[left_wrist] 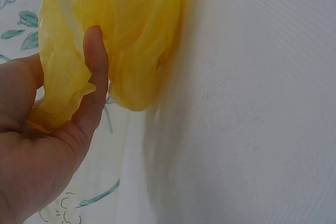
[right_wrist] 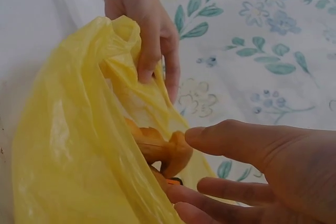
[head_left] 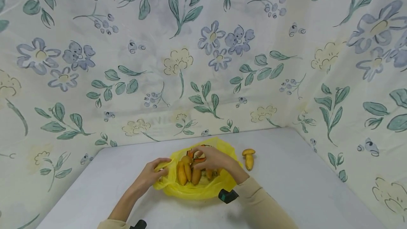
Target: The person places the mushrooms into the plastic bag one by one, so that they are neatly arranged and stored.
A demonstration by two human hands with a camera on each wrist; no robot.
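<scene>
A yellow plastic bag (head_left: 203, 195) lies spread with its mouth facing up, holding several yellow-brown mushrooms (head_left: 182, 173) and some orange-and-black pieces (head_left: 199, 159). My left hand (head_left: 151, 174) grips the bag's left edge, the thin plastic bunched between thumb and fingers in the left wrist view. Over the bag's mouth, my right hand (head_left: 211, 157) reaches in from the right. In the right wrist view its thumb tip is right at the cap of a brownish mushroom (right_wrist: 176, 153), while the other fingers stand apart below, close to an orange-and-black piece (right_wrist: 174, 181).
One more mushroom (head_left: 249, 159) lies on the white table (head_left: 305, 179), just right of the bag. Behind and at the sides hangs a floral cloth (head_left: 203, 91). Dark wrist devices (head_left: 228, 196) sit at both of my sleeves.
</scene>
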